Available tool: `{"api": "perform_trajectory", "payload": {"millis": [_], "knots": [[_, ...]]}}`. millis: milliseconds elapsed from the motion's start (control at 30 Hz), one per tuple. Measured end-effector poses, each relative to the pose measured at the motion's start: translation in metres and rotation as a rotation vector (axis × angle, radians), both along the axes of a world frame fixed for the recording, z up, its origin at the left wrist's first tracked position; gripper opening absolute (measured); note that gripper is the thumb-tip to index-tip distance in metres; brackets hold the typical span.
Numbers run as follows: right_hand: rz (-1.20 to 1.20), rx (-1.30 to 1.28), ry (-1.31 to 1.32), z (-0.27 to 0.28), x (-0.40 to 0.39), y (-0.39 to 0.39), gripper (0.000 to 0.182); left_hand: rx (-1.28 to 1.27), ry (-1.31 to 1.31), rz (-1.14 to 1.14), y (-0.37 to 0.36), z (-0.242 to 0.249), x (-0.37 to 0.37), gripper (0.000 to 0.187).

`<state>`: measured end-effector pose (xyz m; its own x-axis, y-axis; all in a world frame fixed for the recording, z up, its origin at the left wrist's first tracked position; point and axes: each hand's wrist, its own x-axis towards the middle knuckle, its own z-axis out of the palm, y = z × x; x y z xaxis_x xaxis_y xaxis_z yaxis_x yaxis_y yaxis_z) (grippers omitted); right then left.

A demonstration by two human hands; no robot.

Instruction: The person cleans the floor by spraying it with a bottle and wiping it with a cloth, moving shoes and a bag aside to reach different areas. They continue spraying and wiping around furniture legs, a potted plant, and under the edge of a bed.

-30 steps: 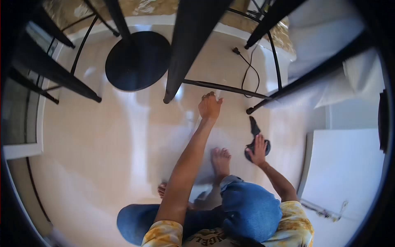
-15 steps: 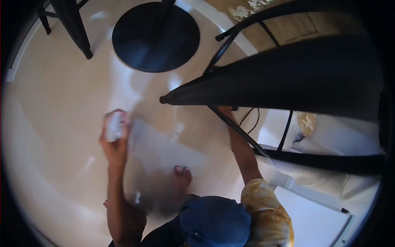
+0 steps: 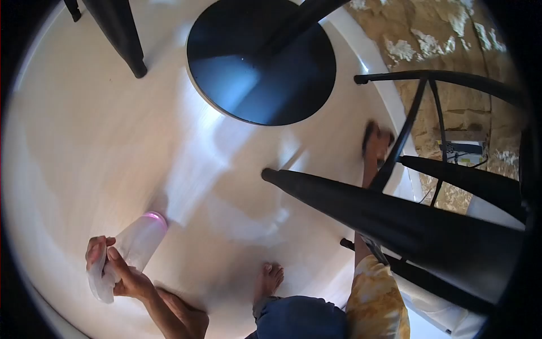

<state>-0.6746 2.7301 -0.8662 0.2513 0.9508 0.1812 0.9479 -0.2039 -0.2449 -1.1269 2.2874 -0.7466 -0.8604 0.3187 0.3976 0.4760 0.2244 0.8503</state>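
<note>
At eight o'clock my left hand (image 3: 131, 281) clamps its fingers on a clear container (image 3: 142, 243); near three my right hand (image 3: 377, 147) stretches past the black leg (image 3: 389, 212), grip too blurred to tell; any move there calls for care.

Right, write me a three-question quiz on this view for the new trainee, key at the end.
1. Which hand is nearer the brown wall?

2. Near the left hand is a see-through container. What colour is its rim?
A. Green
B. Black
C. Pink

3. True or false: the left hand is empty.

Key:
1. The right hand; it is close to the foot of that wall, though blurred.
2. C.
3. False; it grips something pale, though what that is cannot be told for sure.
</note>
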Motion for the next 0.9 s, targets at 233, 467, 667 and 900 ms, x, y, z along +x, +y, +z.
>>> {"api": "perform_trajectory", "payload": {"millis": [233, 467, 667, 900], "knots": [[0.688, 0.142, 0.331, 0.037, -0.082, -0.118, 0.056, -0.048, 0.054, 0.043, -0.004, 0.0, 0.0, 0.019], [-0.217, -0.067, 0.17, -0.02, 0.015, 0.03, 0.061, -0.038, -0.027, -0.025, -0.015, -0.001, -0.003, 0.024], [0.396, 0.104, -0.07, -0.021, -0.121, -0.008, 0.062, -0.035, 0.012, 0.023, 0.0, 0.001, -0.003, 0.019], [0.448, 0.178, -0.202, -0.028, 0.056, -0.149, 0.058, 0.029, -0.026, 0.118, -0.006, -0.004, -0.007, 0.022]]}}
